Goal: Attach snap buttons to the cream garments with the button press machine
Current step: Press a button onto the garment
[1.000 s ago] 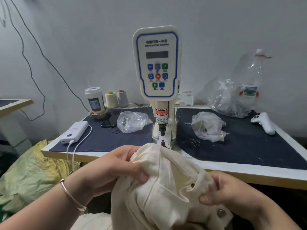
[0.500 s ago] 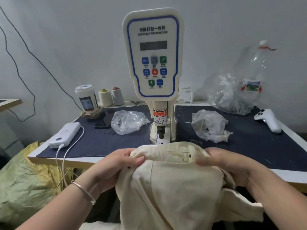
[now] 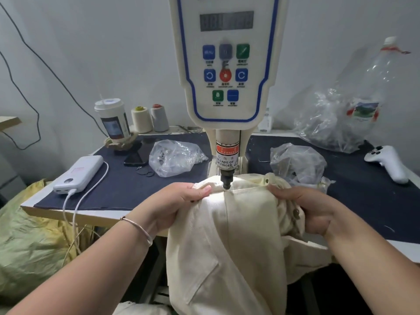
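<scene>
Cream garment [image 3: 229, 233] edge lies under the button press machine [image 3: 227, 64] punch [image 3: 226, 181] — left hand [image 3: 179, 201] and right hand [image 3: 302, 205] grip it taut. Positioning step; pressing likely next — fingers clear.

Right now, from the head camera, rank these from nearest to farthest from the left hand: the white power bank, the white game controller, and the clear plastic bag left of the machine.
From the left hand:
1. Clear plastic bag, just behind the hand, left of the press.
2. White power bank, farther left near the table's front edge.
3. White game controller, far right across the table.
</scene>
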The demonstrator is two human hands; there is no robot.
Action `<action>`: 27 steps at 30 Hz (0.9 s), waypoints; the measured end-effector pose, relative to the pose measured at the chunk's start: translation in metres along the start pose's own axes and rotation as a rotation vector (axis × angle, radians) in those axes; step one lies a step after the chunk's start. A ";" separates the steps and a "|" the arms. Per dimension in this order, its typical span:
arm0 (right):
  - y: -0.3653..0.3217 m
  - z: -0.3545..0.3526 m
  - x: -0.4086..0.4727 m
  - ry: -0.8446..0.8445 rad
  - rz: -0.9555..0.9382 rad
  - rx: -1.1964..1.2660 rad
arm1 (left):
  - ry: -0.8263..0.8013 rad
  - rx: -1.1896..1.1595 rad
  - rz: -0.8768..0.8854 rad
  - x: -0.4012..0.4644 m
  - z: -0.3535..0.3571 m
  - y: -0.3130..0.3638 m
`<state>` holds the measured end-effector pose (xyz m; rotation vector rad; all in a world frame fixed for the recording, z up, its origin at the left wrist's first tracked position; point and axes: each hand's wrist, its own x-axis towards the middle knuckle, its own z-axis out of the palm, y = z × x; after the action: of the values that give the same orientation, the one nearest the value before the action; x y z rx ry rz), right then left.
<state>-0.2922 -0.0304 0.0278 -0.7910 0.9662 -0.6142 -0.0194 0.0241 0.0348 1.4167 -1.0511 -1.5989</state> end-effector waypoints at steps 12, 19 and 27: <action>0.021 0.010 0.014 0.410 -0.443 -0.455 | -0.033 0.060 0.099 0.014 -0.005 -0.020; 0.025 0.014 0.025 0.581 -0.640 -0.720 | 0.106 -0.008 0.232 0.021 0.007 -0.030; 0.039 0.009 0.033 0.870 -0.578 -1.053 | 0.114 0.032 0.263 0.026 0.012 -0.032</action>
<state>-0.2650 -0.0299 -0.0166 -1.8541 1.9412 -0.9868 -0.0350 0.0142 -0.0044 1.3131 -1.1474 -1.3044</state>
